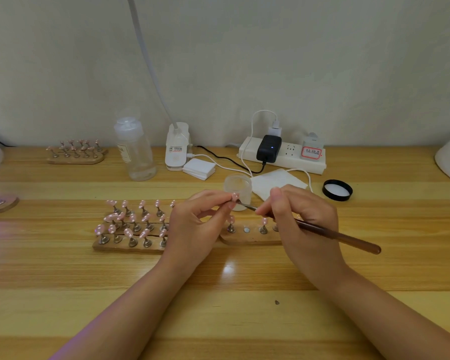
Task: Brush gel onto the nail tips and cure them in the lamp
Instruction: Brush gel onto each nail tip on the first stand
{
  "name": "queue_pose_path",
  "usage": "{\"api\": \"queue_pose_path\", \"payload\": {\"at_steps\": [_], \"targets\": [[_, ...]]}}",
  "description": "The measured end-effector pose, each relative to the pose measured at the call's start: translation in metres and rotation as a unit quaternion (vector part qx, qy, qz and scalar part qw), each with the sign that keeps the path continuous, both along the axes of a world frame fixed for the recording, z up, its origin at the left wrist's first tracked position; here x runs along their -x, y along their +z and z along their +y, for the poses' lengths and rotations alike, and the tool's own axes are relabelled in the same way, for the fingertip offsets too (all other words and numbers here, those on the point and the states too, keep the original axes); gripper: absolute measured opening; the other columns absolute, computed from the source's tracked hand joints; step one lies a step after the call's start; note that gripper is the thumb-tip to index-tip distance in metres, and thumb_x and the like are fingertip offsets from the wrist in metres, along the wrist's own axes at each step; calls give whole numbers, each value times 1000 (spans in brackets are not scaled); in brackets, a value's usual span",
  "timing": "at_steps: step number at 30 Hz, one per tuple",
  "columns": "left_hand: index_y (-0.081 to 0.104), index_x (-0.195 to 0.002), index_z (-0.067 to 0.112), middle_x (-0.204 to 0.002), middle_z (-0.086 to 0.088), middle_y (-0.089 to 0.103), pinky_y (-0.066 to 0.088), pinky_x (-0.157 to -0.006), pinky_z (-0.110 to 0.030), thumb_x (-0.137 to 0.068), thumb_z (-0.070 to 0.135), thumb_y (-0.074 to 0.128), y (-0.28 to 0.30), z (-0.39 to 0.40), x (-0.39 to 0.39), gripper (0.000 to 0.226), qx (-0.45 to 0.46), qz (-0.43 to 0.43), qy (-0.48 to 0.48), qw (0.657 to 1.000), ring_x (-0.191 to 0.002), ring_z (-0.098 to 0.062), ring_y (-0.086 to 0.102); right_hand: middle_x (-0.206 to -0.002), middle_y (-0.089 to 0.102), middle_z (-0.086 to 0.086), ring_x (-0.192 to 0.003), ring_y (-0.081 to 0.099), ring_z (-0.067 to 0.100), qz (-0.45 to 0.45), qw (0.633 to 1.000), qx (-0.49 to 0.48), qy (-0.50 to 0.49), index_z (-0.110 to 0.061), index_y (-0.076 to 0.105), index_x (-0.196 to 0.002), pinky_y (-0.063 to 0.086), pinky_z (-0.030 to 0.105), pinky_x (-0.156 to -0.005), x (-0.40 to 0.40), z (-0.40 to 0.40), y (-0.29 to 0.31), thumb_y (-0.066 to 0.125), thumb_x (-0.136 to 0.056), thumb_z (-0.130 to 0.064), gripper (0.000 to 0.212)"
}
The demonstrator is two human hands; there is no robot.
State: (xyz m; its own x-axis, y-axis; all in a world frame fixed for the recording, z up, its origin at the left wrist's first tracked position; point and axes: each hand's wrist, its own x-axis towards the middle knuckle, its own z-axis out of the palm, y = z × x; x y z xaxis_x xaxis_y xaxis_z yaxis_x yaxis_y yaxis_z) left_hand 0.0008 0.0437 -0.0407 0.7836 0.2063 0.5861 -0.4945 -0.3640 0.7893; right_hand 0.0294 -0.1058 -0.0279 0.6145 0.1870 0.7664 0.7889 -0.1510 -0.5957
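Gel is going onto one pink nail tip (235, 196), which you are pinching on its little stand between the thumb and forefinger of your left hand (196, 224), raised above the wooden holder boards and just in front of the open gel jar (238, 191). The tip is facing up and slightly toward you, its long axis running roughly away from you, tilted up at the far end. Your right hand (300, 216) is gripping the brush (322, 231) like a pen, fingers curled round the shaft; the brush is lying low, its long axis running from lower right up to the left, bristle end pointing at the tip and seeming to touch its lower edge.

You are working very close to the jar, so a slip of either hand could be knocking it over or dragging bristles across your own fingertip instead of the nail. Too much gel would probably be running off the tilted tip onto your thumb.

An empty socket (246, 230) in the right board (250, 239) looks like the tip's place; setting it back carelessly could be smearing wet gel against its neighbours. The left board (125, 246) is full of tips. The jar's black lid (337, 190) is lying well to the right.
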Motion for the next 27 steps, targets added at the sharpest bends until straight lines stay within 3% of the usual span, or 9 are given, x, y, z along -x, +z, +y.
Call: {"api": "queue_pose_path", "payload": {"at_steps": [4,12,16,21,27], "targets": [[67,-94,20,-86,3,69,51,-66,-14,-78,1,65,-1,1,-1,25,4,9,-1,1000,-68,-12,65,-55,59,-1,-55,56,4,7,1000,-23,2,-8,66,-61,43,13,-55,1,-1,0,40,-91,-19,41],[68,-95,17,-88,3,69,51,-66,-16,-79,2,64,-1,0,0,22,-4,20,-9,1000,-66,-12,65,-67,58,-12,-67,58,1,7,1000,-4,-11,-13,67,-71,41,11,-66,-1,3,3,42,-92,-19,34],[67,-96,16,-87,5,69,48,-64,-10,-78,-2,64,0,0,0,25,-6,17,-4,1000,-68,-10,64,-63,58,-13,-62,58,2,16,1000,-4,-2,-11,67,-66,42,11,-62,0,2,2,42,-91,-21,37],[69,-95,17,-84,7,70,49,-64,-13,-78,6,66,1,0,1,20,0,26,8,1000,-63,-10,65,-56,59,-10,-56,57,0,43,999,-22,16,-14,65,-61,42,9,-56,2,1,3,41,-91,-24,39],[71,-93,15,-79,-1,71,49,-71,-16,-77,14,66,2,-1,3,17,13,42,12,999,-69,-10,66,-60,66,2,-43,55,8,96,983,-146,53,-20,65,-77,41,10,-47,4,-3,11,34,-94,-41,41]]}}
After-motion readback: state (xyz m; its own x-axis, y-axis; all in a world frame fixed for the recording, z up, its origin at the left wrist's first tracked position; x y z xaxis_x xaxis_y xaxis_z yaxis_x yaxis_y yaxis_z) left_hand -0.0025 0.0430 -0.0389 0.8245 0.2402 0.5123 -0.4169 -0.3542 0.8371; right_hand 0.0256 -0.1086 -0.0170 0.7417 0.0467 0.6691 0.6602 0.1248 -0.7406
